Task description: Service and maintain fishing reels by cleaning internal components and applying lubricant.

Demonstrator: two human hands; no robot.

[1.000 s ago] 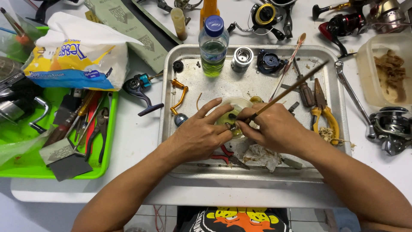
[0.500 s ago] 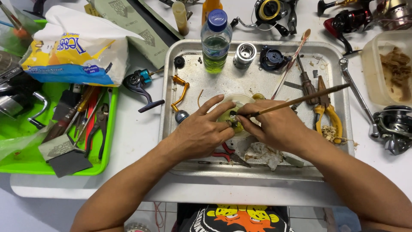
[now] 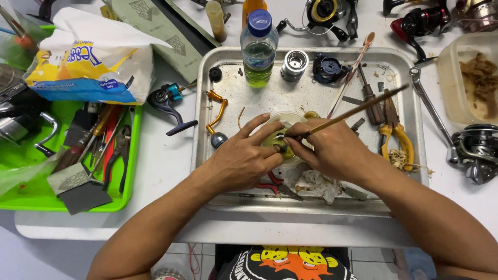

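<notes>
Inside the metal tray [image 3: 207,103], both hands meet over a small clear dish [image 3: 282,122] holding yellowish liquid, which sits at the tray's middle. The left hand [image 3: 241,158] curls around a small dark part [image 3: 279,149] at the dish's near edge, thumb and fingertips closed on it; the part is mostly hidden, so its kind cannot be told. The right hand [image 3: 332,150] pinches a long wooden-handled brush [image 3: 358,110] near its tip, the tip touching the part, the handle slanting up toward the tray's far right corner.

Along the tray's far edge stand a plastic bottle [image 3: 258,46] with a blue cap and greenish liquid, a silver spool [image 3: 294,65] and a black reel part [image 3: 326,68]. An orange reel handle [image 3: 217,111] lies by the tray's left wall. Yellow-handled pliers [image 3: 395,136] and a screwdriver [image 3: 369,96] lie toward its right side, and a crumpled rag [image 3: 319,184] sits at its near edge under the right hand. Left of the tray a green tray [image 3: 31,194] holds hand tools, and a fishing reel [image 3: 474,150] rests just right of the metal tray.
</notes>
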